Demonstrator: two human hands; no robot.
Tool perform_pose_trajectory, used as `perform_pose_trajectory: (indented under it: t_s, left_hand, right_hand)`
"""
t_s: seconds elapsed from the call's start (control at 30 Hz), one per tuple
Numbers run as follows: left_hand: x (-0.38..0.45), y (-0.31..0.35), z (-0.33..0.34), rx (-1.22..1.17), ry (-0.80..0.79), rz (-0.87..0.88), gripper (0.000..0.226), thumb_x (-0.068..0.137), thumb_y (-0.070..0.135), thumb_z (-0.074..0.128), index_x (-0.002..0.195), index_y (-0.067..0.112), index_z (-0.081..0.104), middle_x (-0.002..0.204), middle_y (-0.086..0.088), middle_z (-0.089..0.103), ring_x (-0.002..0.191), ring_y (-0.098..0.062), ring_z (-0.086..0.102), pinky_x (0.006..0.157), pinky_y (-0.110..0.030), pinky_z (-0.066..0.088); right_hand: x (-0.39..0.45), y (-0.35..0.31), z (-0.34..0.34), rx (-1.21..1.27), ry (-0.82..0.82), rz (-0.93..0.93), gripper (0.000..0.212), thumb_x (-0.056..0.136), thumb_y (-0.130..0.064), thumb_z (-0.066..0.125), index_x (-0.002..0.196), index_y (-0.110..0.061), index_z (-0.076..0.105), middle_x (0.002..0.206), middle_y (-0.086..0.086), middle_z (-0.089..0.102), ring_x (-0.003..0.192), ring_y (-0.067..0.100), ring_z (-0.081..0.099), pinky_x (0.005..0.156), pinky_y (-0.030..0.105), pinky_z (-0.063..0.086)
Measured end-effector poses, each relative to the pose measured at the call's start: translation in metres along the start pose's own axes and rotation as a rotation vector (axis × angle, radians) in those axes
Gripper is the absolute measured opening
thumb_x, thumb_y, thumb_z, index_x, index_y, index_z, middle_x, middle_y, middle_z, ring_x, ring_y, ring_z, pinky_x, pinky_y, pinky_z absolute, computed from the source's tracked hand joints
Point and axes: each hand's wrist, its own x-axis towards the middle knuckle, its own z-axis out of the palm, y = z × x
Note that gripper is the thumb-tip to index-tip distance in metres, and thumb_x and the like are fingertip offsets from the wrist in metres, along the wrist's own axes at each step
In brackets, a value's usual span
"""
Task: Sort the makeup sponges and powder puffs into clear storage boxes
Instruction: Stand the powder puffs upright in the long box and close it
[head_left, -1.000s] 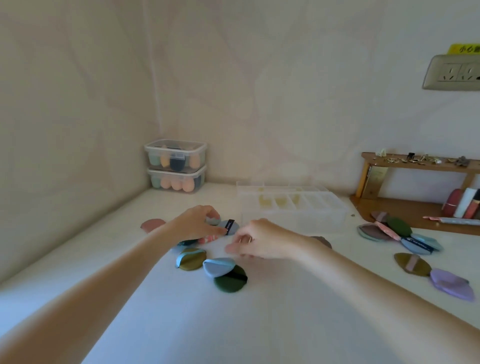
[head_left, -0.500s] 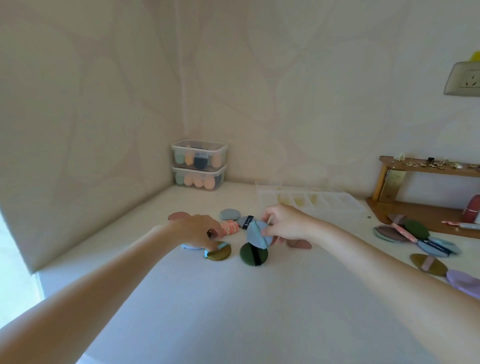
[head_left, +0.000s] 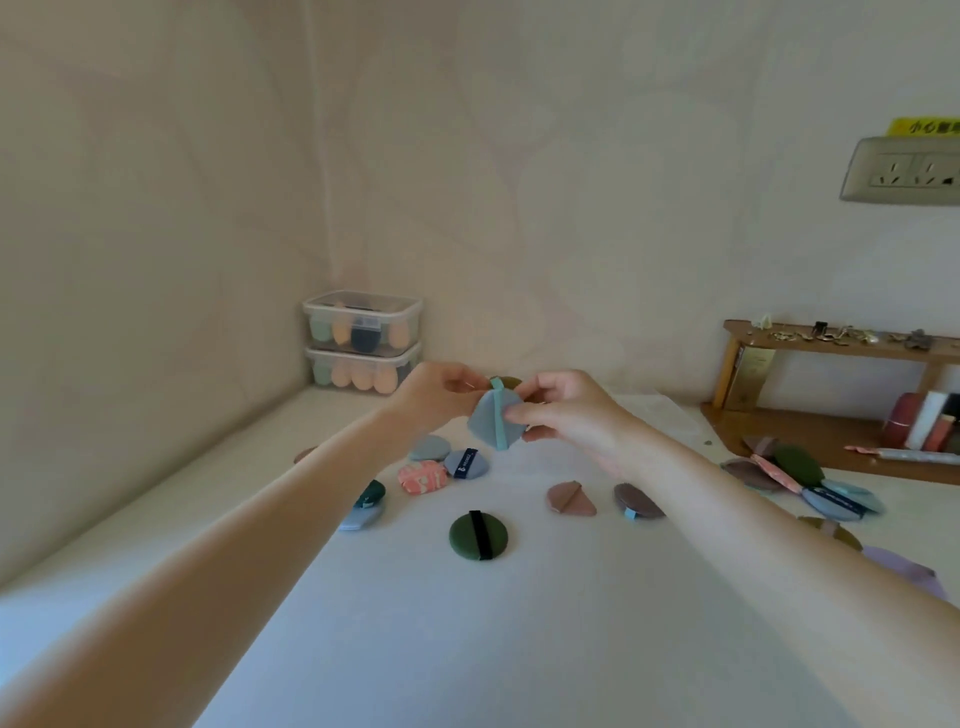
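Both hands hold puffs up above the white table (head_left: 519, 623). My right hand (head_left: 571, 410) pinches a blue-grey powder puff (head_left: 485, 418) with a teal strap. My left hand (head_left: 436, 389) touches the puff's upper left edge, and an olive puff (head_left: 508, 383) peeks out behind it. Several puffs lie below: a dark green one with a black strap (head_left: 478, 535), a pink patterned one (head_left: 422, 477), a blue one (head_left: 466, 464), and brown ones (head_left: 570, 498). Two stacked clear boxes (head_left: 362, 340) with sponges stand in the far corner.
More puffs lie in a pile at the right (head_left: 800, 478). A wooden shelf (head_left: 831, 348) with small items and tubes stands at the far right. A wall socket (head_left: 904, 169) hangs above it. Walls close the table off at left and back.
Both hands have risen from the table with puffs. The right hand picked up the blue-grey puff and lifted it; the left hand came up to meet it. The olive puff left the table.
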Motion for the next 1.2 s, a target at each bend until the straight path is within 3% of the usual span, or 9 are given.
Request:
perform_pose_trajectory:
  t_s: [0.13, 0.3, 0.5, 0.63, 0.8, 0.9, 1.0, 1.1, 1.2]
  left_hand:
    - [0.03, 0.001, 0.004, -0.098, 0.041, -0.026, 0.018, 0.094, 0.011, 0.05, 0.107, 0.007, 0.061, 0.093, -0.006, 0.06, 0.079, -0.013, 0.057, 0.07, -0.019, 0.046]
    - [0.046, -0.024, 0.017, 0.077, -0.056, -0.033, 0.028, 0.091, 0.008, 0.053, 0.118, 0.01, 0.059, 0.109, -0.003, 0.049, 0.095, -0.018, 0.051, 0.073, -0.023, 0.05]
    - [0.046, -0.034, 0.035, 0.059, -0.104, -0.051, 0.037, 0.086, 0.007, 0.06, 0.123, 0.007, 0.056, 0.122, -0.008, 0.054, 0.073, -0.015, 0.062, 0.073, -0.023, 0.054]
    - [0.041, -0.034, 0.041, 0.034, -0.109, -0.05, 0.05, 0.082, 0.012, 0.067, 0.129, 0.009, 0.051, 0.127, -0.008, 0.049, 0.078, -0.018, 0.063, 0.084, -0.031, 0.056]
    - [0.036, -0.032, 0.042, 0.005, -0.137, -0.003, 0.049, 0.08, 0.007, 0.068, 0.125, 0.017, 0.053, 0.115, -0.005, 0.044, 0.084, -0.014, 0.055, 0.055, -0.008, 0.053]
    - [0.037, -0.031, 0.038, 0.019, -0.198, -0.014, 0.02, 0.079, 0.006, 0.069, 0.096, 0.016, 0.063, 0.108, -0.008, 0.061, 0.08, -0.015, 0.065, 0.068, -0.012, 0.054]
    - [0.036, -0.029, 0.033, 0.055, -0.248, -0.024, 0.018, 0.078, 0.015, 0.071, 0.096, 0.013, 0.066, 0.107, -0.011, 0.066, 0.09, -0.021, 0.069, 0.086, -0.032, 0.057]
    - [0.037, -0.023, 0.033, 0.205, -0.226, -0.004, 0.025, 0.078, 0.024, 0.072, 0.099, 0.011, 0.068, 0.101, -0.007, 0.065, 0.082, -0.02, 0.07, 0.087, -0.036, 0.056]
    - [0.043, -0.015, 0.036, 0.346, -0.236, -0.013, 0.016, 0.079, 0.019, 0.067, 0.094, 0.012, 0.068, 0.093, -0.005, 0.064, 0.077, -0.015, 0.065, 0.083, -0.03, 0.052]
  right_hand:
    - [0.028, -0.005, -0.02, -0.024, 0.185, 0.019, 0.012, 0.084, -0.003, 0.063, 0.077, -0.012, 0.06, 0.08, 0.006, 0.061, 0.067, 0.013, 0.059, 0.059, 0.018, 0.053]
    - [0.059, 0.012, -0.017, -0.34, 0.244, 0.119, 0.003, 0.082, -0.007, 0.061, 0.082, -0.009, 0.058, 0.067, 0.001, 0.056, 0.054, 0.012, 0.052, 0.051, 0.02, 0.046]
    - [0.07, 0.021, 0.0, -0.613, 0.24, 0.038, 0.011, 0.081, -0.019, 0.064, 0.074, -0.011, 0.06, 0.075, 0.003, 0.059, 0.072, 0.02, 0.054, 0.06, 0.028, 0.04]
    - [0.07, 0.021, 0.008, -0.805, 0.304, 0.038, 0.011, 0.082, -0.02, 0.061, 0.077, -0.009, 0.061, 0.08, 0.007, 0.06, 0.079, 0.028, 0.058, 0.06, 0.028, 0.04]
    - [0.061, 0.014, 0.014, -1.119, 0.209, -0.038, 0.026, 0.091, -0.024, 0.055, 0.103, -0.004, 0.065, 0.112, 0.013, 0.054, 0.111, 0.029, 0.049, 0.072, 0.033, 0.041]
    - [0.06, 0.008, 0.014, -1.1, 0.035, 0.027, 0.033, 0.097, -0.025, 0.046, 0.08, -0.001, 0.062, 0.083, 0.011, 0.051, 0.092, 0.028, 0.053, 0.061, 0.028, 0.035]
    - [0.06, -0.002, 0.006, -1.002, -0.151, 0.144, 0.041, 0.098, -0.019, 0.041, 0.059, -0.009, 0.051, 0.06, 0.003, 0.046, 0.055, 0.015, 0.043, 0.048, 0.022, 0.032]
    - [0.057, -0.004, -0.01, -0.825, -0.227, 0.207, 0.03, 0.093, -0.008, 0.042, 0.1, -0.004, 0.07, 0.085, 0.006, 0.059, 0.061, 0.01, 0.047, 0.058, 0.019, 0.043]
    - [0.055, 0.001, -0.026, -0.653, 0.023, 0.109, 0.034, 0.088, 0.0, 0.047, 0.113, -0.012, 0.067, 0.092, 0.005, 0.064, 0.057, 0.012, 0.053, 0.058, 0.018, 0.047]
